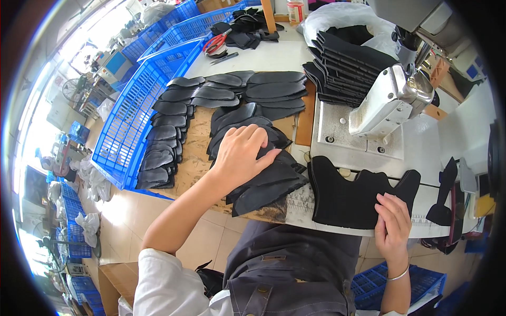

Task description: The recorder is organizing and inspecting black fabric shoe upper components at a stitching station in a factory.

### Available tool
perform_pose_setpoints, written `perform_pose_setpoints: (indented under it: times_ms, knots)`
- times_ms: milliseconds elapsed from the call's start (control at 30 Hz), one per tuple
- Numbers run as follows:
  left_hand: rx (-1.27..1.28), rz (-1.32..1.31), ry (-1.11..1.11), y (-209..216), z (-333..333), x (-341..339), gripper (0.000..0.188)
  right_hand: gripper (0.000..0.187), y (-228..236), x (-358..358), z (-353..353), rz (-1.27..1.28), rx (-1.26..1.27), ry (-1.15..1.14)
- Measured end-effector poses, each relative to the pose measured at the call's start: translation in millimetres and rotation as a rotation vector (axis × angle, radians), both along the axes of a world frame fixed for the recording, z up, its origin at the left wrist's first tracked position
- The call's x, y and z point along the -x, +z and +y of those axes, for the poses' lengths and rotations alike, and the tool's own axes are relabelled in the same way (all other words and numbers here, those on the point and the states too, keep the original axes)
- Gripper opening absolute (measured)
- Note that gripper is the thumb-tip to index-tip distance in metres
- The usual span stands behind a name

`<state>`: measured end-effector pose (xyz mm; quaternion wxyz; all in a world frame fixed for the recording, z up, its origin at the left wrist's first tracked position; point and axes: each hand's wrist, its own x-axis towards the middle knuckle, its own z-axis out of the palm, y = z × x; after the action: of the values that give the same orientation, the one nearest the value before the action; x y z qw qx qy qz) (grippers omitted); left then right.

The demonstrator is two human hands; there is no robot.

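Note:
My left hand (243, 157) reaches over a pile of black, leaf-shaped, slightly shiny material pieces (253, 187) on the wooden board. Its fingers curl down and its thumb stretches right, with one piece between them. Under my right hand (393, 225) is a black panel (353, 200) with a notched, wavy upper edge, lying on the machine table's front. The fingers of that hand rest on the panel's right part, nothing gripped in them. More curved pieces (162, 131) are laid in overlapping rows to the left and far side of the pile.
A sewing machine (387, 102) stands right of the pieces. Behind it is a stack of black panels (342, 66). Blue crates (129, 113) stand at left; red-handled scissors (216, 43) lie at the back. A narrow black cut piece (444, 195) lies at right.

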<state>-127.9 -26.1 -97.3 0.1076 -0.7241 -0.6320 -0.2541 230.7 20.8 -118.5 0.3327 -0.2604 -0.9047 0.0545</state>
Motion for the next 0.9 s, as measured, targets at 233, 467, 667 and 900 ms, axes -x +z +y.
perform_pose_setpoints:
  times_ms: [233,467,667,900]
  knots:
    - [0.059,-0.346,0.144,6.5,-18.6,1.7,0.017,0.024,-1.1,-0.5,1.1,0.028,0.017,0.025]
    - [-0.168,-0.458,0.688,-1.7,-124.6,52.8,0.010,0.028,2.7,-3.7,-0.4,0.050,0.042,0.022]
    - [-0.323,-1.197,0.200,63.9,-137.0,-7.0,0.012,0.030,35.1,23.4,-5.8,0.292,0.175,0.161]
    - [0.421,-1.563,-0.745,66.4,-70.3,-102.0,0.009,0.067,46.0,60.3,-14.8,0.553,1.258,0.754]
